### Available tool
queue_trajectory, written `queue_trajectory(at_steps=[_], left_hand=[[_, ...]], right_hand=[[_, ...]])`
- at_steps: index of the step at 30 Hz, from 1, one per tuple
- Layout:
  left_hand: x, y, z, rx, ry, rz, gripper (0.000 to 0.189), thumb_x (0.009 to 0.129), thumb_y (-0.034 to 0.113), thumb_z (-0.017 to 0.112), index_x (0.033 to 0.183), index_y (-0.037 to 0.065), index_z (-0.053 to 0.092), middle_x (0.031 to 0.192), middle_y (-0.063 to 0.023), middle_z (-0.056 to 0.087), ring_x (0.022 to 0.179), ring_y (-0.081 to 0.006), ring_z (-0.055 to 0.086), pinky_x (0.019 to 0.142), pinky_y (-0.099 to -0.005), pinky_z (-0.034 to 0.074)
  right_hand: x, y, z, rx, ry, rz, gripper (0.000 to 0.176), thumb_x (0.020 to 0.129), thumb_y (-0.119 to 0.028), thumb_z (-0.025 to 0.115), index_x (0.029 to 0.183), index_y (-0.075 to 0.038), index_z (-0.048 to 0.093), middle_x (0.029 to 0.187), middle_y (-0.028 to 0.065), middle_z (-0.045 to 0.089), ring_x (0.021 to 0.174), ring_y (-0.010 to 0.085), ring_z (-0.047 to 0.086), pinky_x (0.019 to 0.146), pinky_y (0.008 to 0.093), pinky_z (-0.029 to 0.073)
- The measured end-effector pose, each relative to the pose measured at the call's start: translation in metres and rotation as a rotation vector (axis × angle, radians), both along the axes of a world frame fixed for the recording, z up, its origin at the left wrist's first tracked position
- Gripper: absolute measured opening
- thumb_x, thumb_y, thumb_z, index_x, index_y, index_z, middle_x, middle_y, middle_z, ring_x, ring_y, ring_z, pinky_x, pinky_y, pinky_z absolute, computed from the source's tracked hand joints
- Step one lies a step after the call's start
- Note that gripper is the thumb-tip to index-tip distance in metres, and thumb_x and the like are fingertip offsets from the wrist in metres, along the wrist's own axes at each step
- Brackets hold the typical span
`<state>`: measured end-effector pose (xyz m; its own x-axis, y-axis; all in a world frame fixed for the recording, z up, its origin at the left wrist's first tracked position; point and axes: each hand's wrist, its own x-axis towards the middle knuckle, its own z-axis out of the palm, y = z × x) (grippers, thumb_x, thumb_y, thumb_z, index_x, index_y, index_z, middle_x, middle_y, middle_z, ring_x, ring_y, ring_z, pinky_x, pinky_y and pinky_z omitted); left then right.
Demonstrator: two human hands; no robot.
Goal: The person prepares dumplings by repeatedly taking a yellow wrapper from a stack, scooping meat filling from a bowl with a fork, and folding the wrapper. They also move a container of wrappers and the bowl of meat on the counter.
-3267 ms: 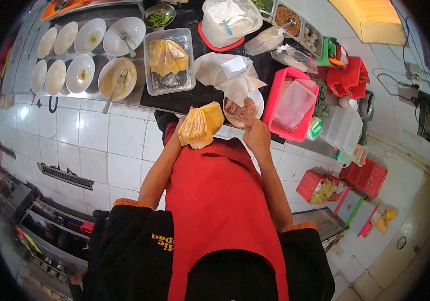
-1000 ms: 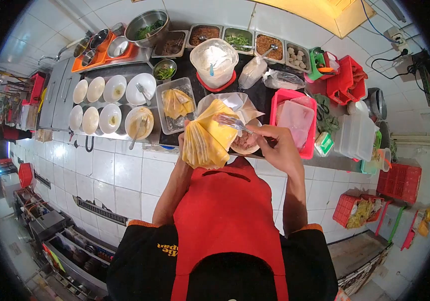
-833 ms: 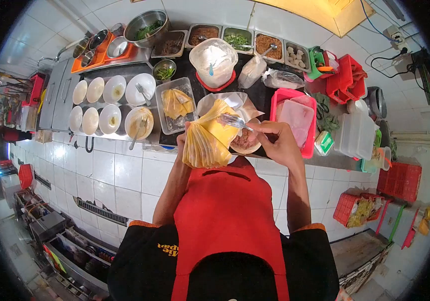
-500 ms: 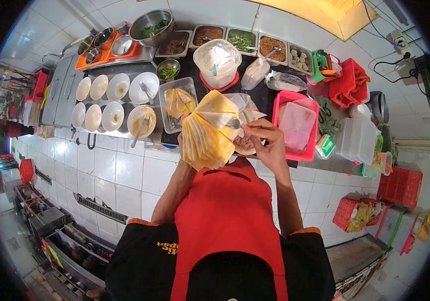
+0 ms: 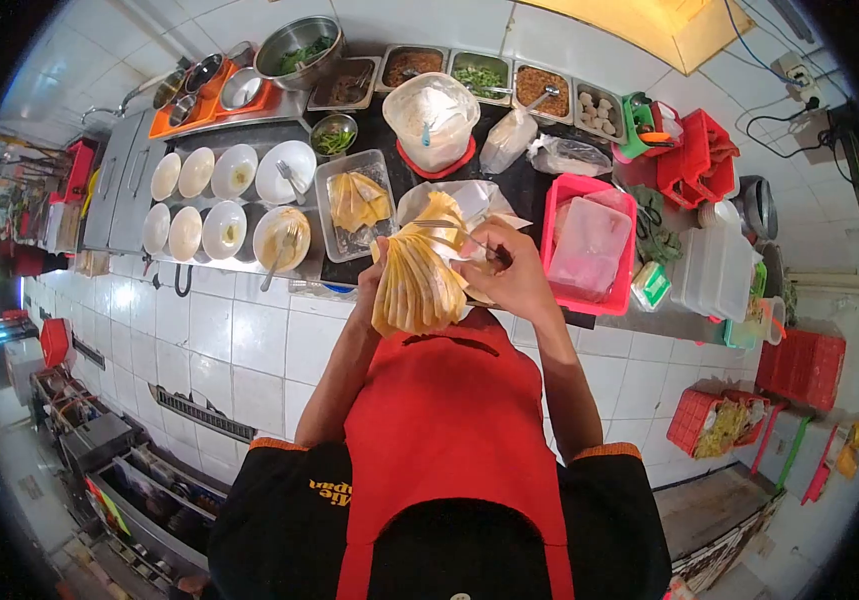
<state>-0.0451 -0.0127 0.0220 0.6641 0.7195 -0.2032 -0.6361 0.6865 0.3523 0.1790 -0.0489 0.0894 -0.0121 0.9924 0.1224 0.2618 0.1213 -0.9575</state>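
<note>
A fanned stack of yellow wonton wrappers (image 5: pixel 419 285) is held in front of the apron, gripped along its left side by my left hand (image 5: pixel 377 262), whose fingers are mostly behind it. Close at the stack's right edge, my right hand (image 5: pixel 511 268) is closed around a thin metal utensil (image 5: pixel 439 224), which reaches across the top wrapper. Below that hand, the bowl of minced meat is mostly hidden. More folded yellow wrappers (image 5: pixel 357 202) lie in a clear plastic tray (image 5: pixel 324 185) just beyond my left hand.
White bowls (image 5: pixel 186 235) stand in two rows at left. A white tub (image 5: pixel 432 105) of powder and metal pans (image 5: pixel 482 78) of toppings line the back. To the right sit a pink basket (image 5: pixel 555 225) with a plastic lid and clear containers (image 5: pixel 709 275).
The wrapper stack has tilted and bunched into tighter folds. My right hand has moved left and inward with the utensil, now over the top wrapper and covering the meat.
</note>
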Motion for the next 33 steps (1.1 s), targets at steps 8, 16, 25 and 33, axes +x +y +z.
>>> queue_trajectory(at_steps=[8, 16, 25, 33], left_hand=[[-0.013, 0.023, 0.038, 0.582, 0.877, 0.237, 0.045, 0.103, 0.038, 0.056, 0.12, -0.003, 0.061, 0.096, -0.0069, 0.069, 0.086, -0.0129, 0.065, 0.076, -0.0301, 0.053], [-0.063, 0.055, -0.061, 0.163, 0.714, 0.43, 0.063, 0.102, 0.047, 0.052, 0.142, -0.001, 0.046, 0.129, -0.0149, 0.061, 0.112, -0.0249, 0.063, 0.096, -0.0383, 0.051], [-0.08, 0.108, -0.101, -0.19, -0.006, 0.591, 0.061, 0.1, 0.051, 0.052, 0.136, 0.002, 0.051, 0.13, -0.0176, 0.061, 0.116, -0.0345, 0.062, 0.101, -0.0503, 0.05], [-0.169, 0.14, -0.047, 0.116, 0.037, 0.855, 0.055, 0.104, 0.041, 0.046, 0.141, 0.0, 0.045, 0.135, -0.0165, 0.059, 0.12, -0.0335, 0.061, 0.101, -0.0498, 0.052]], right_hand=[[-0.056, 0.03, -0.056, -0.281, 0.314, 0.211, 0.06, 0.078, -0.02, 0.086, 0.129, -0.003, 0.058, 0.109, -0.0056, 0.061, 0.073, 0.0012, 0.042, 0.065, 0.0186, 0.038], [-0.124, 0.073, -0.069, -0.074, -0.279, 0.05, 0.08, 0.06, -0.026, 0.087, 0.127, 0.002, 0.051, 0.121, 0.0215, 0.056, 0.112, 0.0355, 0.059, 0.099, 0.0419, 0.048], [-0.158, 0.113, -0.066, 0.068, -0.354, 0.108, 0.072, 0.061, -0.016, 0.087, 0.122, -0.002, 0.052, 0.114, 0.0201, 0.057, 0.106, 0.0386, 0.06, 0.092, 0.044, 0.051], [-0.077, 0.144, -0.105, 0.046, -0.341, -0.117, 0.059, 0.071, -0.023, 0.089, 0.12, -0.004, 0.061, 0.106, 0.0052, 0.066, 0.079, 0.013, 0.059, 0.067, 0.0286, 0.049]])
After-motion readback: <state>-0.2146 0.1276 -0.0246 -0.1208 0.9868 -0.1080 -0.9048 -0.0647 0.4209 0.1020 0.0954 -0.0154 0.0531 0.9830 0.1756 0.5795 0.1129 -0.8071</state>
